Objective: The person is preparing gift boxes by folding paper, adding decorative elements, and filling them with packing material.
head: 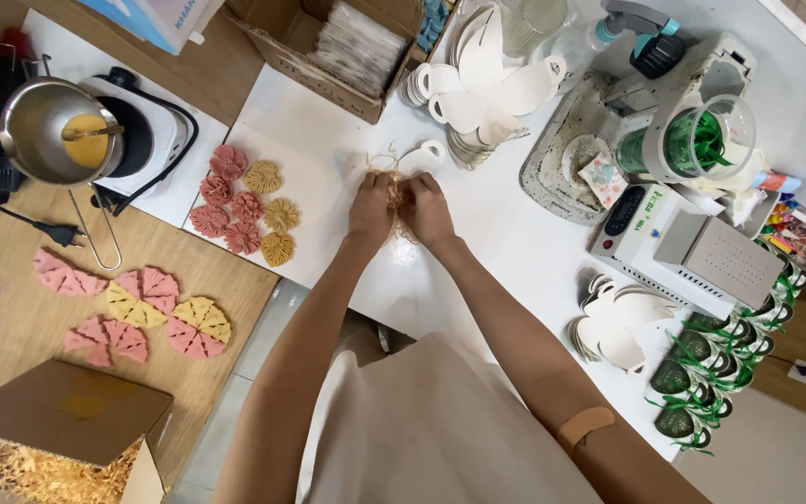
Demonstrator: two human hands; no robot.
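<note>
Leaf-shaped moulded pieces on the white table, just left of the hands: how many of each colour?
Pink leaf-shaped moulded pieces: 5
Yellow leaf-shaped moulded pieces: 3
Total: 8

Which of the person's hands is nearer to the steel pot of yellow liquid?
Left. The left hand is on the side of the steel pot; the right hand lies beyond it, both gripping the straw bundle.

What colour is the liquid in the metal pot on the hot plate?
Yellow-orange, like melted wax, in the metal pot on the hot plate; it shows in the head view.
</note>
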